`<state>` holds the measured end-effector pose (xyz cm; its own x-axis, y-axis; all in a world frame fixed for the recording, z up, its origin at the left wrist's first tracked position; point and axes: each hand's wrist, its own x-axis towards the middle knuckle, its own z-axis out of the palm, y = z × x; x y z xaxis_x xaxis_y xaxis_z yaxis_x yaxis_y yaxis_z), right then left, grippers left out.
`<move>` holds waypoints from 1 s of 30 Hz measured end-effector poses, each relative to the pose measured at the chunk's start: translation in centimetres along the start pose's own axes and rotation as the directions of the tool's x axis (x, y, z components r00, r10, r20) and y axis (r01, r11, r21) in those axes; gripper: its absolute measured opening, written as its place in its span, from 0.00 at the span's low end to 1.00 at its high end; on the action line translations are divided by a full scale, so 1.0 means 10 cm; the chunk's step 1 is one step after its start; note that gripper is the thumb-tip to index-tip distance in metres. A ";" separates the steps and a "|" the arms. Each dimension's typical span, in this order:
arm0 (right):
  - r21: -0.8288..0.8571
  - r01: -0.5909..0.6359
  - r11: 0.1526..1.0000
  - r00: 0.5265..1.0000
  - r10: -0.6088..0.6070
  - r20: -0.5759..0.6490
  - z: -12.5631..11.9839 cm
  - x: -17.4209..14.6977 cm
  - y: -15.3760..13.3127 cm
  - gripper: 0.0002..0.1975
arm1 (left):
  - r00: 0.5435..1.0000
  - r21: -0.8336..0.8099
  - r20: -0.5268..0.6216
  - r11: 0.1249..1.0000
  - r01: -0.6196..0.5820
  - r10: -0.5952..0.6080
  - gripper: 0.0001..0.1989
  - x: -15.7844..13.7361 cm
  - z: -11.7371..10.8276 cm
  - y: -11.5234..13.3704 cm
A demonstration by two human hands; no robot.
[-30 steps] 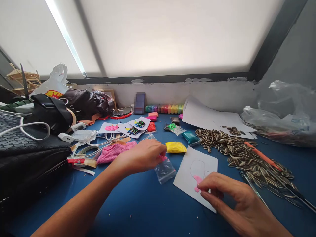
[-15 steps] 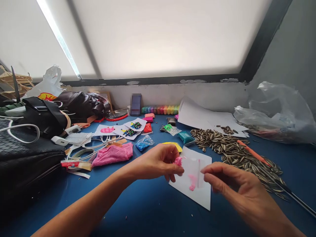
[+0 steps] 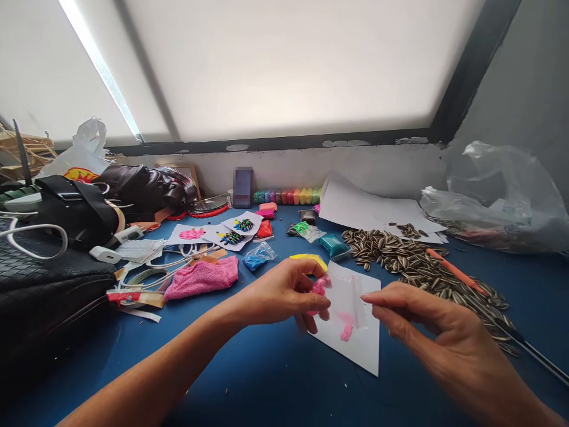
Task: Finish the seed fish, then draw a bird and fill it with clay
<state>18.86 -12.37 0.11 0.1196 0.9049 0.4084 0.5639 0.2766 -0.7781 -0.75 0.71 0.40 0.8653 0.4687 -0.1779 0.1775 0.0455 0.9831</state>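
A small clear zip bag with pink clay in it is in my left hand, whose thumb and fingers close round its left end. Some of the pink clay bulges by those fingertips. At the bag's zip edge, the thumb and forefinger of my right hand pinch together on the rim. Under the bag, a white sheet of paper lies on the blue table, with a smear of pink clay showing on it. A yellow packet sits just behind my left hand.
Striped sunflower seeds are heaped at right, with an orange stick on them. Farther back are a blue clay packet, a teal packet and decorated papers. A pink cloth, cables and a black bag crowd the left.
The view has shifted slightly. My right hand has moved a little at the bag's edge, and the bag has tilted slightly. My left hand keeps its grip.
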 end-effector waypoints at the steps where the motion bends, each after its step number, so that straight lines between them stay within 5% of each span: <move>1: -0.011 0.031 0.999 1.000 -0.031 0.005 0.00 -0.01 0.01 0.06 | 1.000 0.012 -0.003 1.000 0.001 -0.001 0.11 0.00 0.01 0.00; 6: -0.114 0.125 0.986 0.991 -0.120 0.053 0.00 -0.04 0.05 0.07 | 1.000 0.032 0.012 0.999 0.004 -0.005 0.09 -0.02 0.03 0.03; 14: -0.093 0.030 0.995 0.990 -0.017 0.138 0.04 -0.03 0.04 0.09 | 0.998 -0.024 0.051 0.999 -0.035 0.036 0.08 -0.04 0.05 0.06; 23: 0.038 -0.125 0.991 0.982 0.118 0.151 0.06 -0.04 0.02 0.09 | 0.997 -0.041 0.074 0.999 -0.023 0.026 0.14 -0.02 0.10 0.01; 30: 0.132 -0.359 0.924 0.920 0.327 0.216 0.08 -0.06 0.03 0.15 | 0.999 -0.036 -0.052 0.999 -0.001 -0.001 0.11 0.00 0.18 0.00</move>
<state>18.27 -12.60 -0.78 0.1180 0.9928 0.0185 0.3703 -0.0267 -0.9285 0.07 -0.84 0.33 0.8394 0.5140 -0.1766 0.1599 0.0769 0.9841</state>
